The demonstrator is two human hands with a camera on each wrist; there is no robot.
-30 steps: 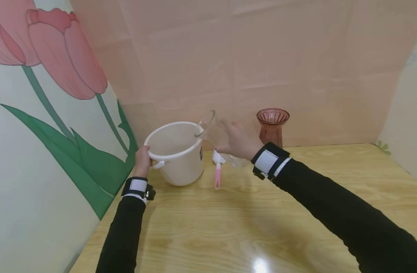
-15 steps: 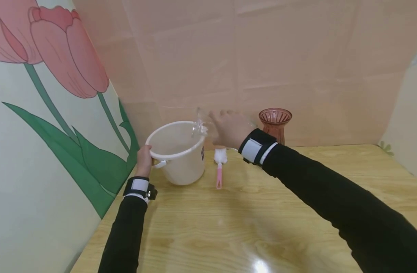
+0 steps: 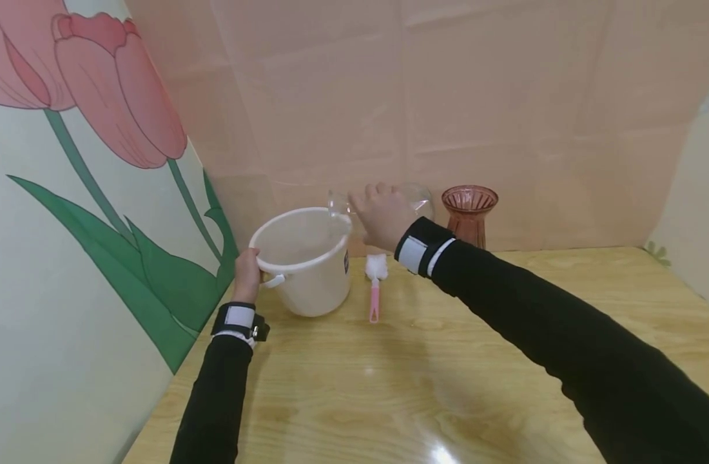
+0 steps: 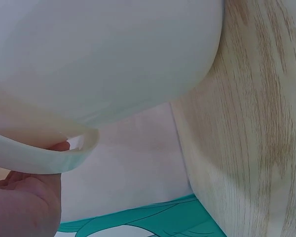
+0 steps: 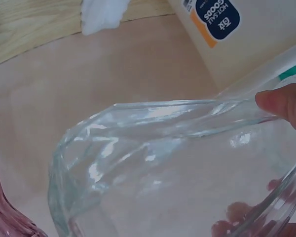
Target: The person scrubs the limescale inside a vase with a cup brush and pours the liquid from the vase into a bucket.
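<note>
A white plastic bucket [image 3: 302, 258] stands on the wooden table [image 3: 447, 361] by the left wall. My left hand [image 3: 246, 274] grips its rim near the handle [image 4: 39, 155]. My right hand [image 3: 380, 216] holds a clear glass vase [image 3: 418, 196] tipped on its side, its mouth over the bucket's rim. In the right wrist view the clear glass vase [image 5: 153, 163] fills the frame with my fingertips [image 5: 281, 101] round it, and the bucket's label [image 5: 214, 17] shows behind. The bucket's wall [image 4: 103, 54] fills the left wrist view.
A pink-handled brush with a white head [image 3: 375, 283] lies on the table just right of the bucket. A reddish ribbed glass vase [image 3: 469, 212] stands at the back wall. A tulip-printed panel [image 3: 87, 193] closes the left side.
My right hand has risen and turned the clear vase from a slight tilt to lying sideways, mouth at the bucket. The left hand stays on the rim.
</note>
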